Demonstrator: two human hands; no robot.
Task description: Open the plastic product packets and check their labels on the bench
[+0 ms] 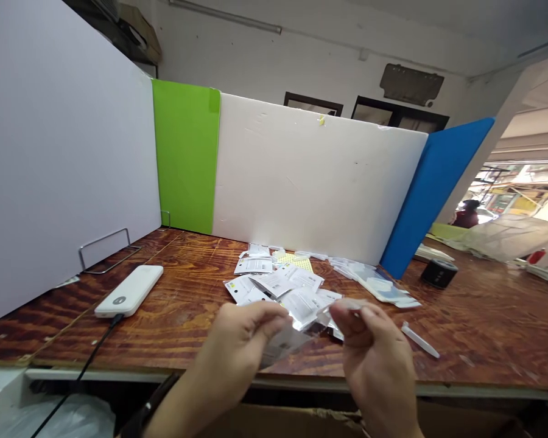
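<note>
Over the front edge of the table, my left hand (240,347) is closed in a pinch on a clear plastic bag (287,344), which hangs slack toward the right. My right hand (378,356) is raised opposite it, thumb and fingers pressed together. Something small and whitish shows at its fingertips, too blurred to name. Just beyond both hands lies a loose pile of white printed cards in clear packets (276,283). A sheet of small yellow dots (296,261) sticks out from behind the pile.
On the left lies a white power bank (130,292) with a black cable (86,365). Clear plastic bags (379,285), a white plastic strip (420,340) and a black box-shaped device (439,273) are on the right. White, green (186,158) and blue (433,194) panels wall the table.
</note>
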